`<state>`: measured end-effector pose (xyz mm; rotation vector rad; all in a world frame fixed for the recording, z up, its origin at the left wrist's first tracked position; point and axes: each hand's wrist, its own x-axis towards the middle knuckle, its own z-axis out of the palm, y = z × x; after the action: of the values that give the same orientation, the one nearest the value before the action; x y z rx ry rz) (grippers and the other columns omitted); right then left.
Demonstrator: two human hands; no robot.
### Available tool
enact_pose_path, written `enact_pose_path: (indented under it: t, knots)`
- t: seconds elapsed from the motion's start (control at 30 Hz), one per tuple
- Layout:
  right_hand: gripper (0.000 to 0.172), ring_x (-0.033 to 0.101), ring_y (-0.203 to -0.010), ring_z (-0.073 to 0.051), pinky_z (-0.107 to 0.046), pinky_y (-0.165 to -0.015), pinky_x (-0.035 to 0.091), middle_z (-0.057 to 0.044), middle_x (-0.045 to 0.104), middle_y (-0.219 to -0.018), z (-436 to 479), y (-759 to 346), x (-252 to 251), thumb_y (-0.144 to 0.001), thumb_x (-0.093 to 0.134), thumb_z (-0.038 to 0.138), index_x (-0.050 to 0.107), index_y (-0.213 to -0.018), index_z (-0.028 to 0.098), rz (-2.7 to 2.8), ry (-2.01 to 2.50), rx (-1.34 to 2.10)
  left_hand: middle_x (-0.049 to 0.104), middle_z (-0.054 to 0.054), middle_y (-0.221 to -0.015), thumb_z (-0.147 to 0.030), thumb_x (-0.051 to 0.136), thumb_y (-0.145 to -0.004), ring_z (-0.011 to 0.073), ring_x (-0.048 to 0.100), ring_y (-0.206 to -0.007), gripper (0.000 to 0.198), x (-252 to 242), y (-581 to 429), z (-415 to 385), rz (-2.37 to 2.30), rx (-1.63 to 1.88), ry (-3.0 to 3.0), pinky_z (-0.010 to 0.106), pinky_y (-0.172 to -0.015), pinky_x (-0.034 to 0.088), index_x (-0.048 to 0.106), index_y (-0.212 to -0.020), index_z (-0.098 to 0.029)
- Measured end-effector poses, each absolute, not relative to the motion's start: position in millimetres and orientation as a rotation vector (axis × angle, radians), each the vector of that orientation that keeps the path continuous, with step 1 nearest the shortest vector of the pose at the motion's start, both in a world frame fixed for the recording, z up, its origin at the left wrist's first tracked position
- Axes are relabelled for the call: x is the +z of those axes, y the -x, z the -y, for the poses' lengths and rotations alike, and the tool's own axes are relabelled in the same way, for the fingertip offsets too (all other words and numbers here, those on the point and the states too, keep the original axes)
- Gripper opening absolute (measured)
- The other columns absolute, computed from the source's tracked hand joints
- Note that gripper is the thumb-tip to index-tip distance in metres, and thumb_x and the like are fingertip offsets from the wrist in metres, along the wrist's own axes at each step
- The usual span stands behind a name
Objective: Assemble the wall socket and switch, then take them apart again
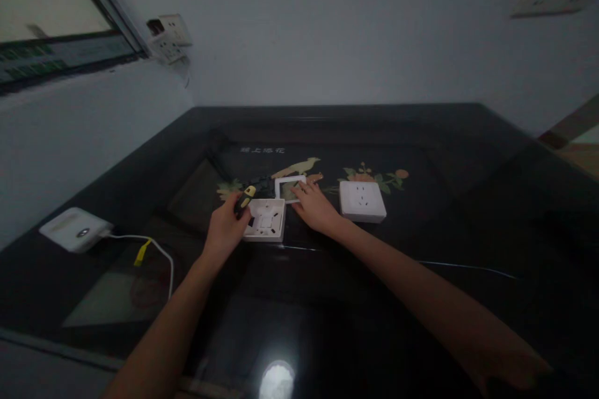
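A screwdriver (246, 197) with a black-and-yellow handle is in my left hand (225, 224); its shaft does not show. That hand also reaches over the left edge of a white open-topped socket back box (269, 222), which lies on the dark table with its hollow side up. Just behind the box is a white square frame (283, 187). My right hand (317, 206) has its fingers closed over the right side of this frame. To the right of that hand, a white wall socket (362, 197) on its box lies face up, not touched.
The glossy dark tabletop (355, 299) carries a bird-and-flower print. At left lie a white device (75, 229) and its white cable (166, 254) with a yellow tag (141, 253). Behind the frame sit small dark items (262, 186), hard to make out. A wall (327, 37) borders the back.
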<state>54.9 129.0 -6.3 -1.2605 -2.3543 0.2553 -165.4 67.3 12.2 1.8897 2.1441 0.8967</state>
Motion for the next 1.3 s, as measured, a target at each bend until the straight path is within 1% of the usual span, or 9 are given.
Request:
enact_pose_path:
  t: [0.17, 0.27, 0.47, 0.67, 0.77, 0.9, 1.0, 1.13, 1.3]
  knots:
    - [0.038, 0.052, -0.127, -0.028, -0.052, -0.103, 0.045, -0.012, 0.053, -0.14, -109.3, -62.2, 14.0, -0.093, 0.061, 0.026, 0.056, -0.129, 0.017, 2.344, 1.152, 0.432, 0.074, 0.009, -0.1, -0.039, 0.05, -0.088, 0.0264, 0.069, -0.089, 0.038, 19.8, 163.5, -63.5, -2.113, 0.956, -1.921, 0.034, -0.08, 0.053, 0.062, -0.116, -0.016]
    - [0.038, 0.045, -0.135, -0.023, -0.042, -0.113, 0.037, -0.014, 0.054, -0.141, -87.3, -81.1, 31.1, -0.091, 0.058, 0.015, 0.057, -0.13, 0.014, 2.334, 1.035, 0.586, 0.07, 0.011, -0.115, -0.039, 0.049, -0.089, 0.0274, 0.066, -0.103, 0.041, 28.4, 159.1, -58.8, -2.04, 1.001, -1.989, 0.038, -0.091, 0.051, 0.06, -0.121, -0.016]
    - [0.026, 0.068, -0.098, -0.017, -0.034, -0.088, 0.054, -0.006, 0.072, -0.109, -40.0, -137.6, 44.6, -0.093, 0.055, 0.019, 0.063, -0.117, 0.019, 2.18, 1.023, 0.875, 0.07, 0.005, -0.116, -0.034, 0.054, -0.09, 0.0232, 0.068, -0.098, 0.042, 39.2, 132.0, -36.1, -1.784, 0.976, -2.144, 0.036, -0.091, 0.053, 0.056, -0.13, -0.025]
    - [0.046, 0.068, -0.071, -0.015, -0.026, -0.062, 0.055, -0.001, 0.073, -0.092, 12.2, -173.8, 42.0, -0.084, 0.07, 0.03, 0.058, -0.127, 0.023, 2.052, 1.136, 1.184, 0.07, 0.005, -0.103, -0.013, 0.052, -0.089, 0.0227, 0.069, -0.093, 0.058, 32.5, 71.1, 7.2, -1.139, 0.637, -2.461, 0.034, -0.083, 0.057, 0.04, -0.143, -0.03]
    - [0.043, 0.068, -0.073, -0.018, -0.029, -0.064, 0.054, -0.003, 0.074, -0.091, 34.5, -180.5, 39.0, -0.079, 0.074, 0.033, 0.064, -0.12, 0.023, 2.033, 1.214, 1.262, 0.071, 0.008, -0.104, -0.009, 0.054, -0.086, 0.0265, 0.069, -0.09, 0.066, 30.5, 39.8, 24.9, -0.954, 0.455, -2.572, 0.039, -0.079, 0.058, 0.032, -0.146, -0.024]
    - [0.028, 0.071, -0.083, -0.021, -0.033, -0.075, 0.055, -0.006, 0.075, -0.097, 45.5, -190.8, 35.2, -0.087, 0.061, 0.028, 0.068, -0.114, 0.024, 2.025, 1.25, 1.235, 0.07, 0.011, -0.113, -0.008, 0.058, -0.086, 0.0258, 0.068, -0.099, 0.062, 43.4, 16.9, 25.3, -0.837, 0.381, -2.521, 0.039, -0.087, 0.056, 0.036, -0.143, -0.021]
    - [0.031, 0.071, -0.09, -0.021, -0.035, -0.079, 0.056, -0.008, 0.076, -0.105, 40.5, -206.1, 36.7, -0.091, 0.054, 0.032, 0.069, -0.117, 0.026, 1.924, 1.289, 1.176, 0.069, 0.009, -0.113, -0.026, 0.064, -0.09, 0.0258, 0.066, -0.102, 0.055, 59.3, 17.9, 2.3, -0.946, 0.412, -2.387, 0.042, -0.09, 0.055, 0.042, -0.14, -0.025]
    - [0.034, 0.059, -0.051, -0.015, -0.025, -0.044, 0.044, -0.002, 0.071, -0.066, 32.1, -227.2, 47.1, -0.09, 0.052, 0.04, 0.072, -0.111, 0.023, 1.742, 1.49, 1.164, 0.065, 0.008, -0.122, -0.025, 0.054, -0.094, 0.0247, 0.059, -0.117, 0.029, 61.7, 28.9, -48.0, -1.233, 0.81, -2.149, 0.046, -0.103, 0.046, 0.057, -0.122, -0.023]
    - [0.037, 0.055, -0.048, -0.016, -0.025, -0.042, 0.038, -0.002, 0.066, -0.061, 32.0, -238.8, 59.7, -0.087, 0.051, 0.045, 0.073, -0.107, 0.022, 1.667, 1.535, 1.105, 0.042, 0.018, -0.15, -0.023, 0.068, -0.08, 0.0328, 0.043, -0.137, 0.071, 31.8, 31.4, -94.0, -1.227, 0.786, -2.076, 0.055, -0.112, 0.036, 0.039, -0.144, -0.02]
